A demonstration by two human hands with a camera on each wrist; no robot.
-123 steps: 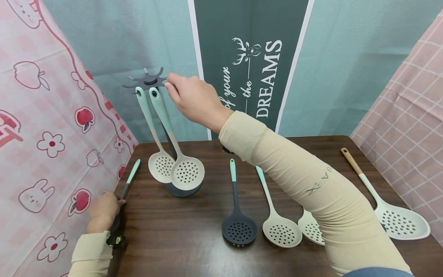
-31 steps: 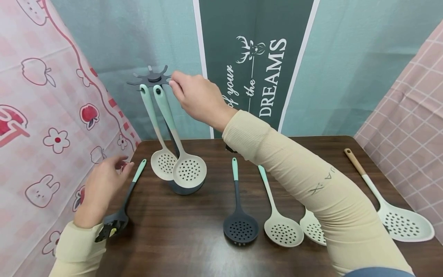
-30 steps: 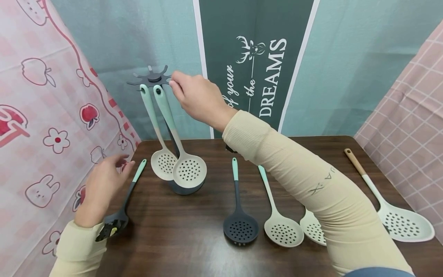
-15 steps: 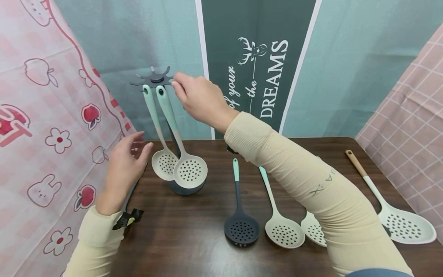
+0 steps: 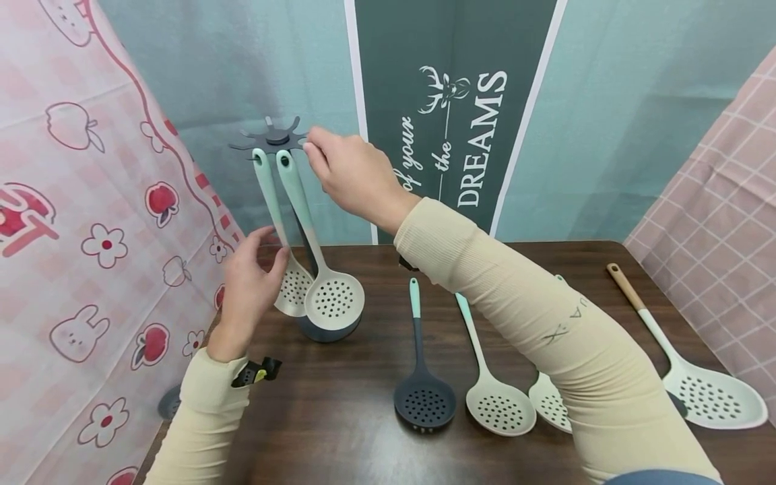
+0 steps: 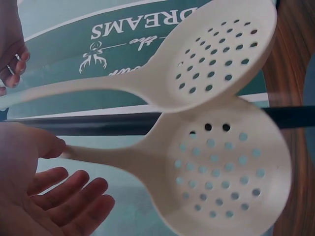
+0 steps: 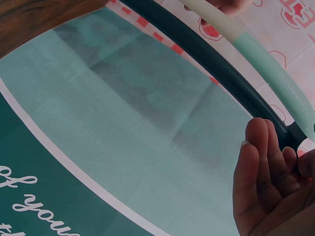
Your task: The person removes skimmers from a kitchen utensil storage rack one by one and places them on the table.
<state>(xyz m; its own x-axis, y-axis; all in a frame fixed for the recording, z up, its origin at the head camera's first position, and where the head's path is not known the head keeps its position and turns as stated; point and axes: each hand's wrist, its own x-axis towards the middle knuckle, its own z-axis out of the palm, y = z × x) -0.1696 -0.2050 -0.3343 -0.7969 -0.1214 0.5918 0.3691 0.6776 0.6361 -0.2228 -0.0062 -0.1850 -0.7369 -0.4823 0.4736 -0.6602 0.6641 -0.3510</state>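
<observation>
A dark grey utensil rack (image 5: 278, 138) with several radiating hooks stands at the back left. My right hand (image 5: 354, 172) pinches one of its hooks; the right wrist view shows those fingers (image 7: 256, 162) curled in beside the dark post. Two cream skimmers with mint handles hang from the rack, a front one (image 5: 333, 300) and a left one (image 5: 294, 294). Around the left skimmer's handle my left hand (image 5: 250, 283) is spread. In the left wrist view its thumb is at the handle of the lower skimmer (image 6: 216, 167), while the other fingers (image 6: 83, 196) stay apart from it.
On the wooden table (image 5: 339, 404) lie a dark grey skimmer (image 5: 424, 402), a cream skimmer (image 5: 500, 407), another cream one (image 5: 550, 401) partly under my right sleeve, and a white wooden-handled skimmer (image 5: 715, 397). A dark utensil (image 5: 170, 403) is mostly hidden by my left arm.
My left hand has let go of the dark utensil at the left, then risen and moved right to the left hanging skimmer. The right hand keeps its hold on the rack.
</observation>
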